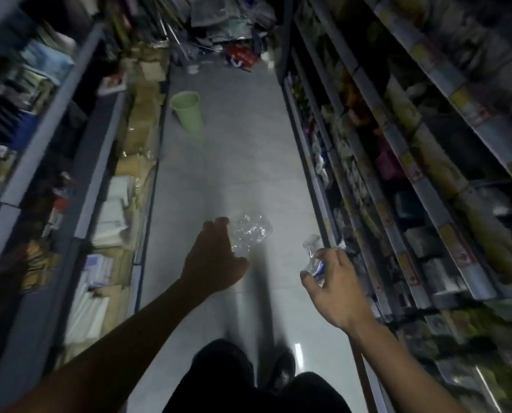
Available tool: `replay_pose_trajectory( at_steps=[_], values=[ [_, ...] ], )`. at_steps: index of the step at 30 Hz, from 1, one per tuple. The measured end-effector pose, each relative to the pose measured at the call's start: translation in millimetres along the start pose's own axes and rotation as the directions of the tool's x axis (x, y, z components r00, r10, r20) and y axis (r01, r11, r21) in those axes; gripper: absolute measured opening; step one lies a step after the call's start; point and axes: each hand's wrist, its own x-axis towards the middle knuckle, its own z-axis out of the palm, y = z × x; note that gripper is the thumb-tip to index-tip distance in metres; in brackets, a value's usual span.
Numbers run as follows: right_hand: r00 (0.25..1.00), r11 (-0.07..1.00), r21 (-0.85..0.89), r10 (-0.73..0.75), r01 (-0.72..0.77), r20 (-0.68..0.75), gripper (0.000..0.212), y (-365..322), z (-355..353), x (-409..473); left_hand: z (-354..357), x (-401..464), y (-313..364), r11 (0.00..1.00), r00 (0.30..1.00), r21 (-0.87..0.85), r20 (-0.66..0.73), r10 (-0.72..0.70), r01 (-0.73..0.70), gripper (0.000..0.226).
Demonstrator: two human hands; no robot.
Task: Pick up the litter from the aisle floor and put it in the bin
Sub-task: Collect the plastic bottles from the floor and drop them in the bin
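My left hand [216,257] grips a crumpled clear plastic bottle [251,231] in front of me, above the grey aisle floor [237,150]. To its right, my right hand [332,281] holds a second clear plastic bottle with a blue label [313,254], close to the right shelving. A pale green bin [189,114] stands upright further down the aisle on the left side, well beyond both hands. The frame is blurred by motion.
Shelves packed with goods line both sides: stacked paper and cardboard packs [135,150] on the left, packaged items [397,189] on the right. A heap of bags and clutter [234,52] blocks the far end. My dark-clothed legs and a shoe [281,371] show at the bottom.
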Motion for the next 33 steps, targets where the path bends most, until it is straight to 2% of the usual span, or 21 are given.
replay_pose_trajectory(
  at_steps=[5, 9, 15, 19, 25, 33],
  values=[
    [0.993, 0.994, -0.053, -0.09, 0.094, 0.071, 0.038, -26, 11, 80, -16, 55, -31, 0.996, 0.996, -0.028, -0.017, -0.09, 0.089, 0.075],
    [0.984, 0.984, -0.071, -0.157, 0.164, 0.088, 0.038, -55, 32, 150, -24, 104, -64, 0.988, 0.988, -0.037, -0.051, -0.149, 0.147, 0.082],
    [0.976, 0.972, -0.133, -0.178, 0.195, 0.127, 0.041, -109, 57, 244, -47, 193, -120, 0.978, 0.975, -0.055, -0.08, -0.207, 0.203, 0.083],
    [0.983, 0.982, -0.103, -0.15, 0.161, 0.109, 0.038, -135, 66, 299, -63, 260, -146, 0.972, 0.971, -0.061, -0.058, -0.231, 0.228, 0.079],
    [0.995, 0.988, -0.122, -0.083, 0.09, 0.064, 0.041, -149, 68, 374, -76, 357, -157, 0.963, 0.969, -0.118, -0.013, -0.247, 0.244, 0.085],
    [0.999, 0.993, -0.108, -0.039, 0.039, 0.007, 0.042, -134, 55, 484, -70, 492, -137, 0.976, 0.985, -0.135, 0.019, -0.172, 0.173, 0.074]
  ],
)
